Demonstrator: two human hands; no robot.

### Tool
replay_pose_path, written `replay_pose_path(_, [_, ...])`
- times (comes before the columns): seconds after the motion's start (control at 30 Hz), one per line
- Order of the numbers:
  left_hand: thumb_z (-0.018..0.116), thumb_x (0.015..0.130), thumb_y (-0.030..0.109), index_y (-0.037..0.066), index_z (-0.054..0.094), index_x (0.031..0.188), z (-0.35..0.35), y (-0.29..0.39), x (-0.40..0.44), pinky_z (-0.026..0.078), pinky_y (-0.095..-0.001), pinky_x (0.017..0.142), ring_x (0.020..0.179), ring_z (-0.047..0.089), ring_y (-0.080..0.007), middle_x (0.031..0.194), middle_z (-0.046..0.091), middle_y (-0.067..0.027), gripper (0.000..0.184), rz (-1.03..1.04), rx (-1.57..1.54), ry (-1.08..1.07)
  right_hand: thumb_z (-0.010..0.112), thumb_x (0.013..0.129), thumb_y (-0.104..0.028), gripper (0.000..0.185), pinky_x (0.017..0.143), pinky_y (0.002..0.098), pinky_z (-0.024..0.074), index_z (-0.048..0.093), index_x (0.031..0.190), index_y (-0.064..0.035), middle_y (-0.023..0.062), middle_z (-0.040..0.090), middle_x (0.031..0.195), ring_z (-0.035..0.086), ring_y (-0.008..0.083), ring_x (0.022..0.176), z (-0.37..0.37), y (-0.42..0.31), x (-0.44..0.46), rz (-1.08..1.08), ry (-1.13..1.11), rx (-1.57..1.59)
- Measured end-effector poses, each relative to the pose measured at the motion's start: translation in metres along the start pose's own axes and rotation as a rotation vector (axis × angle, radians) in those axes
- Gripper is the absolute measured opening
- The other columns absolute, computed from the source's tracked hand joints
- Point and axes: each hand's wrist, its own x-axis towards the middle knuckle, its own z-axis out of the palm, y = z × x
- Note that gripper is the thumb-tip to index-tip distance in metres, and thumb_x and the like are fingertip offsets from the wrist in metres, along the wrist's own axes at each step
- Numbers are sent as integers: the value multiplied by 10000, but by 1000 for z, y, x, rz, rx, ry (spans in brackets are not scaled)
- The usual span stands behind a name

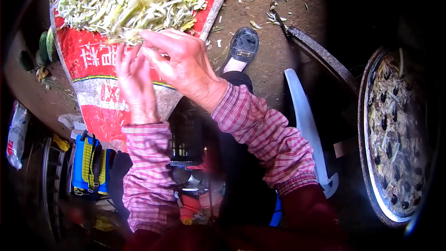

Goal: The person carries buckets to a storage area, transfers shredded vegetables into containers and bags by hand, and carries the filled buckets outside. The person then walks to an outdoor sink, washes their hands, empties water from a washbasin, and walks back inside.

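Note:
A heap of shredded pale green vegetable [134, 0] lies on a red and white printed sack [100, 107]. My left hand [134, 81] is just below the heap's near edge, fingers stretched upward and apart. Beside it on the right, my right hand [183, 60] reaches across, its index finger stretched toward the shreds and its thumb close to the left fingers. A gap shows between that thumb and index finger, and I see nothing held. The other right fingers are partly hidden. Both arms wear pink checked sleeves [148, 172].
On the right stands a round, rimmed pan-like object [364, 111] with dark spots. A pale curved plastic piece [304, 116] and a dark curved bar [320, 53] lie nearer. My shoe [244, 44] is beside the sack. Left are green gourd-like vegetables [45, 46] and a blue-yellow case [88, 162].

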Motion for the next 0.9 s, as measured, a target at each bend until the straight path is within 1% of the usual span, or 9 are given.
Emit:
replay_pose_path(0.03, [505, 828, 103, -1, 335, 1201, -14, 7, -1, 439, -367, 840, 953, 532, -267, 1092, 463, -181, 422, -13, 49, 97, 614, 756, -122, 242, 631, 275, 497, 617, 980, -32, 131, 638, 838, 615, 208, 689, 4, 3, 1, -107, 69, 0])
replay_pose_path(0.17, [508, 826, 77, -1, 406, 1127, -65, -2, 5, 459, -323, 746, 850, 563, -216, 975, 490, -110, 328, 35, 420, 300, 597, 758, -165, 204, 661, 317, 488, 623, 897, -17, 134, 637, 818, 614, 217, 747, -78, 63, -3, 441, 168, -119])
replay_pose_path(0.23, [545, 804, 66, 7, 532, 971, -102, -27, 5, 468, -290, 659, 764, 565, -160, 839, 550, -53, 178, -27, 480, 285, 621, 737, -218, 188, 647, 358, 475, 634, 784, -37, 153, 618, 745, 604, 287, 710, -132, 129, -19, 352, 3, -766])
replay_pose_path(0.33, [578, 783, 63, 10, 576, 912, -111, -56, -19, 450, -248, 680, 760, 546, -124, 836, 570, -30, 139, -85, 707, 136, 619, 735, -255, 203, 621, 393, 467, 634, 770, -55, 144, 611, 731, 591, 317, 700, -153, 165, -24, 310, -331, -1058])
replay_pose_path(0.5, [546, 768, 12, -25, 568, 864, -94, -66, -60, 427, -262, 661, 721, 520, -156, 759, 528, -83, 104, 266, 1039, -167, 597, 732, -245, 182, 629, 412, 465, 606, 727, -63, 146, 594, 708, 585, 327, 720, -129, 188, -1, 156, -541, -1261])
replay_pose_path(0.63, [536, 770, 28, -17, 573, 865, -84, -41, -76, 426, -256, 644, 713, 519, -152, 763, 525, -83, 111, 228, 1050, -185, 584, 747, -227, 177, 619, 405, 459, 614, 736, -53, 153, 601, 726, 584, 325, 717, -123, 154, -2, 200, -329, -1059])
replay_pose_path(0.7, [547, 767, 55, 0, 582, 902, -76, -7, -72, 435, -276, 675, 757, 530, -174, 826, 550, -96, 150, 142, 1069, -153, 604, 730, -207, 169, 608, 353, 463, 632, 745, -41, 160, 608, 692, 601, 274, 651, -98, 98, 4, 301, -92, -614])
replay_pose_path(0.77, [582, 759, 85, 2, 580, 931, -89, 26, -53, 432, -304, 736, 828, 539, -201, 887, 567, -120, 191, 222, 1164, -207, 632, 738, -194, 217, 662, 262, 458, 637, 849, -8, 106, 640, 749, 580, 104, 717, -69, 55, 6, 474, -226, 114])
replay_pose_path(0.9, [656, 736, 178, -30, 546, 1001, -131, 130, -33, 421, -315, 796, 919, 539, -238, 984, 574, -148, 355, 387, 1434, -225, 623, 788, -225, 293, 673, 240, 446, 618, 979, -4, 59, 631, 840, 555, 97, 751, -96, 46, 80, 244, 113, -177])
